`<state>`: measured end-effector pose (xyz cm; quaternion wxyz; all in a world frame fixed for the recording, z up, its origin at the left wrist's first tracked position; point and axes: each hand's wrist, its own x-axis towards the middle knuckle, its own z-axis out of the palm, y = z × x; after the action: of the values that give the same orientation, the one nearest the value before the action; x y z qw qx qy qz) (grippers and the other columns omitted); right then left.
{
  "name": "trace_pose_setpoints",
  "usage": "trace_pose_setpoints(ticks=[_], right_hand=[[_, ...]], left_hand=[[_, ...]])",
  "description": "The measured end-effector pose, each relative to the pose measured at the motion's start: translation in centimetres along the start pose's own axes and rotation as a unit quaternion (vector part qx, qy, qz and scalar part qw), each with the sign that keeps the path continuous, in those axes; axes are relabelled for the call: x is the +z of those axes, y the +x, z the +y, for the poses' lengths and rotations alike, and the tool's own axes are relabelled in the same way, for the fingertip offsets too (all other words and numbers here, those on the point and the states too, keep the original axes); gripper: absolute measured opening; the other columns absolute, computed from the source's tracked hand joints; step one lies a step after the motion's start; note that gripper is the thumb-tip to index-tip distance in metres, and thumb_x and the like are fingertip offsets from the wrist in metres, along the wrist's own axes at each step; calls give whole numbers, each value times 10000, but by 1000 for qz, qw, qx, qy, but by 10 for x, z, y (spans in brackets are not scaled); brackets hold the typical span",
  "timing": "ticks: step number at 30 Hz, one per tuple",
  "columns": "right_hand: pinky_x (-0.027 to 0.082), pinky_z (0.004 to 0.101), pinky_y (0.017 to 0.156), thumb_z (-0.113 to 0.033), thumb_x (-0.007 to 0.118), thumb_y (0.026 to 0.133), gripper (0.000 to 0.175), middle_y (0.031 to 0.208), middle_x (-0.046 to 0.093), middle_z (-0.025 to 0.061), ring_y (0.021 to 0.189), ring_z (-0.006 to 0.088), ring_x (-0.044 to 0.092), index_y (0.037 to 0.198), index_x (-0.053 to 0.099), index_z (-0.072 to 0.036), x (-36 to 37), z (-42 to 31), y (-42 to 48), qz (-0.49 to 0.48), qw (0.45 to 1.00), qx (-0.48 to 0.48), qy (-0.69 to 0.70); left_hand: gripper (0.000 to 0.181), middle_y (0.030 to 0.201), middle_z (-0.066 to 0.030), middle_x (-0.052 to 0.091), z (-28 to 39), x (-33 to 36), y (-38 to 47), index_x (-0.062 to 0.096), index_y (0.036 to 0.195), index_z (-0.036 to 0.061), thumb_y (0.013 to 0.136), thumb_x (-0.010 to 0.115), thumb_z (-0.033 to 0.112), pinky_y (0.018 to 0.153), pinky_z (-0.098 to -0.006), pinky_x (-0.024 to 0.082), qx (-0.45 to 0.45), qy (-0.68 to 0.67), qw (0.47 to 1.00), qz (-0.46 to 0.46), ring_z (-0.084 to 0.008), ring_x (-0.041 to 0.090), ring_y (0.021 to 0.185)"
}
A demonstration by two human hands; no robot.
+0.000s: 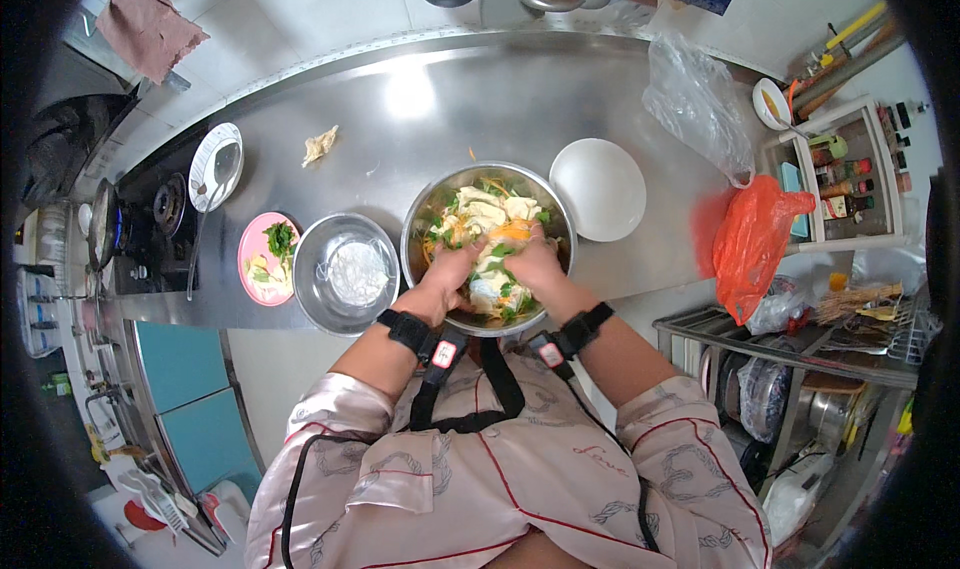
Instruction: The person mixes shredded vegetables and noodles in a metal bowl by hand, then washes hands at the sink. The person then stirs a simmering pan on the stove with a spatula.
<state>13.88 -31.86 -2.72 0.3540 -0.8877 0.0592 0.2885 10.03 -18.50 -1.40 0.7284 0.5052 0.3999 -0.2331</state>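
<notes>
A large stainless steel bowl (415, 216) sits near the counter's front edge. In it is a mixture of pale folded sheets, perhaps tofu skin (481, 212), with shredded carrot (511, 231) and green leaves (501, 251). My left hand (452, 267) is down in the bowl, gripping the mixture from the left. From the right, my right hand (536, 260) holds more of it, with carrot shreds and leaves at its fingers. Some fingertips are buried in the food. Both wrists wear black straps.
Left of the bowl stand a smaller steel bowl (307, 299) and a pink plate (247, 269) with chopped greens. A white plate (598, 190) touches or nearly touches the large bowl's right side. Farther right lie a red plastic bag (757, 246) and a clear bag (694, 103). A gas stove (142, 224) is far left.
</notes>
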Motion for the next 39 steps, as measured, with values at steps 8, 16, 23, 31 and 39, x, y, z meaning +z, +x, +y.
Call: trace_pose_setpoints(ticks=[8, 16, 23, 31, 39], right_hand=[[465, 302, 756, 86, 616, 577, 798, 1055, 545, 165, 948, 241, 550, 1294, 268, 45, 15, -3, 10, -71, 912, -34, 402], [439, 303, 810, 47, 638, 594, 655, 1003, 580, 160, 945, 250, 571, 1201, 395, 5, -35, -47, -18, 31, 931, -254, 262], [357, 339, 942, -14, 657, 614, 683, 1232, 418, 188, 1143, 301, 428, 1245, 401, -75, -56, -38, -24, -71, 917, -355, 165], [346, 418, 963, -361, 760, 621, 1097, 1295, 264, 322, 1137, 465, 380, 1359, 44, 19, 8, -24, -30, -131, 919, -80, -363], [477, 399, 755, -119, 640, 711, 611, 1041, 514, 287, 884, 381, 573, 1218, 319, -6, 23, -16, 3, -47, 992, -64, -100]], left_hand=[[322, 982, -147, 573, 2, -6, 5, 462, 1100, -40, 778, 456, -31, 681, -451, 526, 33, -133, 990, -35, -288, 603, 842], [484, 1040, -108, 576, 50, -5, -38, 472, 1132, -25, 669, 469, -164, 776, -264, 462, 326, -15, 943, -62, -181, 570, 909], [671, 1155, -146, 500, 37, -11, -41, 277, 1308, 19, 676, 445, -131, 824, -285, 450, 250, -46, 964, -77, -223, 517, 1020], [675, 1290, -213, 351, -7, -23, 25, 337, 1263, -50, 698, 614, 195, 974, -342, 288, 277, 270, 920, 58, -340, 331, 1165], [473, 1054, -131, 560, -14, -27, 51, 401, 1199, -32, 766, 579, 36, 783, -304, 461, 259, 176, 949, 46, -223, 553, 918]])
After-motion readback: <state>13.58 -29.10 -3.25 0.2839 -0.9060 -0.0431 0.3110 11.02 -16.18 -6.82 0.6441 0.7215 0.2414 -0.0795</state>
